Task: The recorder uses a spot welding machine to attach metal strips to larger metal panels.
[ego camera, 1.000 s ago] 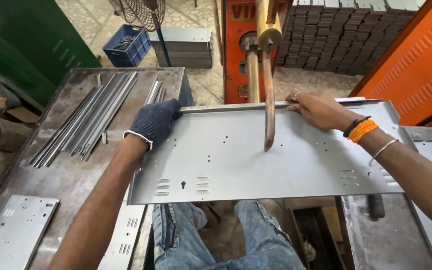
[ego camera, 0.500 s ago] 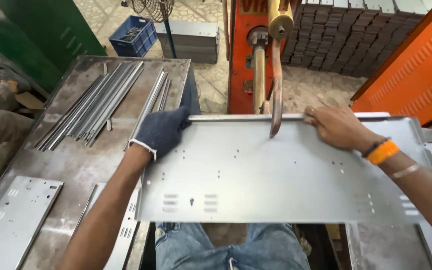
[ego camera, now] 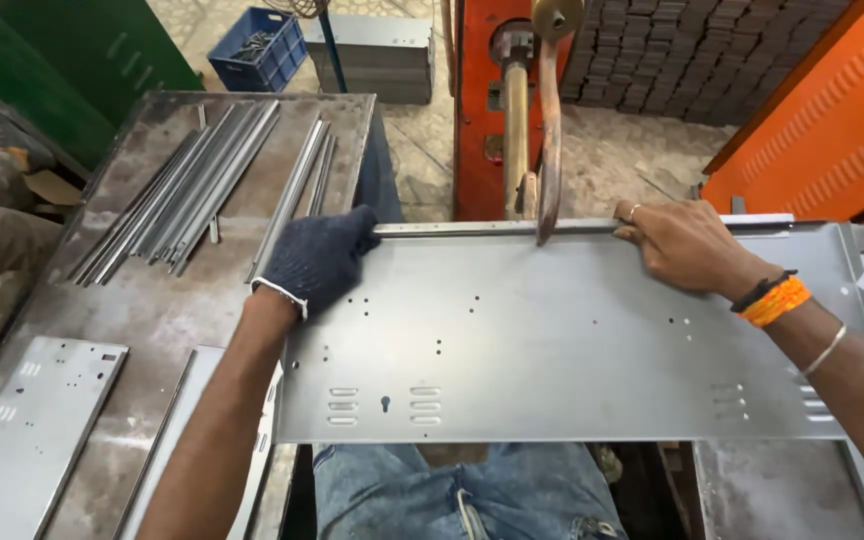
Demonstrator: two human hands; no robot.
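Stained concrete floor [ego camera: 642, 150], grey steel worktable [ego camera: 142, 310], orange louvred panel [ego camera: 822, 110].

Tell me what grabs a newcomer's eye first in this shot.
The wide grey sheet-metal panel across the middle, its far edge under the copper welding arm that hangs from the orange machine. The gloved left hand presses the panel's far left corner; the bare right hand grips the far edge just right of the arm. Loose metal strips lie on the workbench at left.
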